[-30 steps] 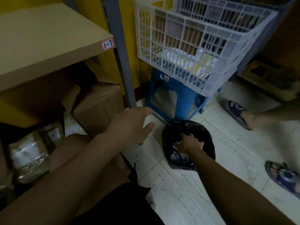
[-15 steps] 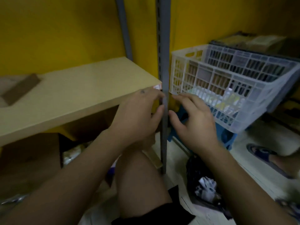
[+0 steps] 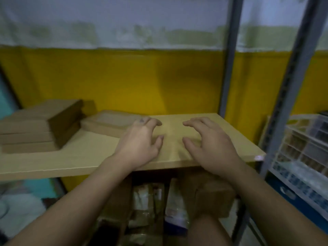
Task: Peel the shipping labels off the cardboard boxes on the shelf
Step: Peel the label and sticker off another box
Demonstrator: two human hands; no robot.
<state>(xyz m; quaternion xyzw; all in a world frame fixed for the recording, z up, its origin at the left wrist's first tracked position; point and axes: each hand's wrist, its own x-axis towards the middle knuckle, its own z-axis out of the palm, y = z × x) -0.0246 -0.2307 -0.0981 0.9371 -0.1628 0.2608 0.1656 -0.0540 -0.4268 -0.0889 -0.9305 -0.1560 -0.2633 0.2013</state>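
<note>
Both grips are wide and hold nothing: the left hand [image 3: 140,142] and right hand [image 3: 209,146] hover with fingers spread over the bare shelf [image 3: 85,155]. Just beyond the left fingertips lies a flat cardboard box [image 3: 108,122]; whether it carries a label is too blurred to tell. Further left sits a stack of boxes [image 3: 39,125], no labels visible. Judging by this, no peel is under way and the single box looks next

2 hands: left [image 3: 140,141], right [image 3: 211,148], both empty. 1 shelf [image 3: 85,157]. 1 stack [image 3: 35,128] of flat boxes, layer count unclear. 1 single flat box [image 3: 108,123]. 2 uprights [image 3: 229,59]. 1 crate [image 3: 301,148].
</note>
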